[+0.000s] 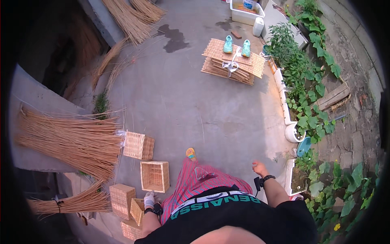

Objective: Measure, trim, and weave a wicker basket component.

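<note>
Head view looks straight down on a grey concrete yard [183, 101], dry apart from a dark wet patch near the top. Along the left side a low concrete ledge [36, 101] carries a broad bundle of pale reed stalks [69, 140], and more bundles lie at the top left and lower left.

Near the person's left side stands a cluster of small square wicker baskets: an open one [154, 176] mouth up, another [139, 145] tipped on its side next to the reeds, a third [122, 200] further left, and a fourth [137, 210] just beside the left hand [149, 200]. That hand wears a light glove and hangs low, touching or nearly touching the rim of this last basket; whether it grips the rim cannot be told. The right hand [258, 166], bare with a dark wristband, is loosely curled and holds nothing, out over bare concrete.

Further off, a stack of flat woven mats [232, 62] lies on the ground with a pair of turquoise shoes [237, 46] on top. A white tub [245, 12] sits at the top edge. White planters [292, 132] with leafy green plants [304, 73] line the right side, beside a rough stone path [357, 101].
</note>
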Available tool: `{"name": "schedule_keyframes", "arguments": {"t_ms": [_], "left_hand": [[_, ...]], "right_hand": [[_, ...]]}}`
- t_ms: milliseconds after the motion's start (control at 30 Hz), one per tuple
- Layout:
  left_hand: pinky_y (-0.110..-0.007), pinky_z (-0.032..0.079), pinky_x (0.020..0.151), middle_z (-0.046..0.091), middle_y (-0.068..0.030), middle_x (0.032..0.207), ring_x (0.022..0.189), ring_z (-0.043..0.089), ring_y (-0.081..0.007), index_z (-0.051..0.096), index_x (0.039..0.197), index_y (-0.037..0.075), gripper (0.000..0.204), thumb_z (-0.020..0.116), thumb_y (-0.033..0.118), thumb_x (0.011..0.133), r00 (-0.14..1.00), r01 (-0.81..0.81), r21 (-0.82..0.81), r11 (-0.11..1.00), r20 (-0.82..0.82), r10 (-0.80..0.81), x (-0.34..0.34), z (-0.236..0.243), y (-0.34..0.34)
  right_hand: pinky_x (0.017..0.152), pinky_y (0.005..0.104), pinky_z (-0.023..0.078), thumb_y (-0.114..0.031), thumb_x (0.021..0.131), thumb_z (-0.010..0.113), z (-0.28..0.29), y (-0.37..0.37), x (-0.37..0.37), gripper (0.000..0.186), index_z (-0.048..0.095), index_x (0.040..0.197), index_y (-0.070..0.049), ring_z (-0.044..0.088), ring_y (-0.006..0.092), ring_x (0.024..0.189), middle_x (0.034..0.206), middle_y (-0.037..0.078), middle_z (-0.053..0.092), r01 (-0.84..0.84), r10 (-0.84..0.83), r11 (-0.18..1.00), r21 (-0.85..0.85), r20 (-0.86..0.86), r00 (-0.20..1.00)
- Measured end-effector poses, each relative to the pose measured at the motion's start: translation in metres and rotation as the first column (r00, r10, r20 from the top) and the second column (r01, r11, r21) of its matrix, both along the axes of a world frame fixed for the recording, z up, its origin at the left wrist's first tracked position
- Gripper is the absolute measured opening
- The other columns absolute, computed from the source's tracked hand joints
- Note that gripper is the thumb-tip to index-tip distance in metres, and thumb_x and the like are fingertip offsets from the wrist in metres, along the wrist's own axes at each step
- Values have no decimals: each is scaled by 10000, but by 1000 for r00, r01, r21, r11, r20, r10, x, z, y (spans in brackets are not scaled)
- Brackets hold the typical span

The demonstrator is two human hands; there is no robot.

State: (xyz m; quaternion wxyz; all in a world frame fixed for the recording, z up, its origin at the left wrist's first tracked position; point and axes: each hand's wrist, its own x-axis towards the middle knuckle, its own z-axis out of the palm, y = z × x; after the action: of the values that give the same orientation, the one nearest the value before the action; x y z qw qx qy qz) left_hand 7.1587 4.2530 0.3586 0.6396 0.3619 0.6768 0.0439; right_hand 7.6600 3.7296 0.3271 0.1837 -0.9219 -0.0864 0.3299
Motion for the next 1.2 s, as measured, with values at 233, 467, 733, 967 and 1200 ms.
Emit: {"name": "schedule_keyframes", "arguments": {"t_ms": [233,467,733,967,1200], "left_hand": [[-428,588,675,704,-139,1014,885,700,-294,625,1177,18,276,535,201,991,687,723,19,690,-128,-716,146,-38,185],[-383,589,684,718,-132,961,863,712,-279,683,1118,43,249,579,194,949,787,610,373,700,-388,-479,390,-11,395],[-320,560,738,716,-113,950,786,685,-171,643,1231,78,335,598,217,929,403,877,376,299,-235,-885,652,64,529],[-377,579,754,694,-192,1057,862,705,-284,627,1169,-14,357,556,249,938,528,846,176,503,-400,-749,640,-1,647],[-420,578,736,674,-203,1089,891,694,-324,597,1184,-5,338,526,233,955,735,624,-3,782,-338,-588,788,3,775]], "right_hand": [[762,330,561,-153,894,607,21,225,109,328,655,1199,-43,715,198,818,918,116,736,84,-60,992,90,-237,970],[852,372,541,-256,900,613,-10,387,205,338,684,1195,-107,701,250,946,1045,157,728,-225,278,943,246,-205,938],[684,389,567,-270,914,582,-47,532,417,335,690,1196,-124,719,246,737,858,107,746,-169,190,980,104,-243,951],[675,366,566,-225,859,639,-51,669,635,317,703,1165,-178,725,220,763,1100,133,722,-104,3,980,-170,-507,862],[810,362,562,-191,833,652,43,853,849,389,673,1213,-114,718,240,841,965,126,738,1,5,994,110,-52,999]]}}
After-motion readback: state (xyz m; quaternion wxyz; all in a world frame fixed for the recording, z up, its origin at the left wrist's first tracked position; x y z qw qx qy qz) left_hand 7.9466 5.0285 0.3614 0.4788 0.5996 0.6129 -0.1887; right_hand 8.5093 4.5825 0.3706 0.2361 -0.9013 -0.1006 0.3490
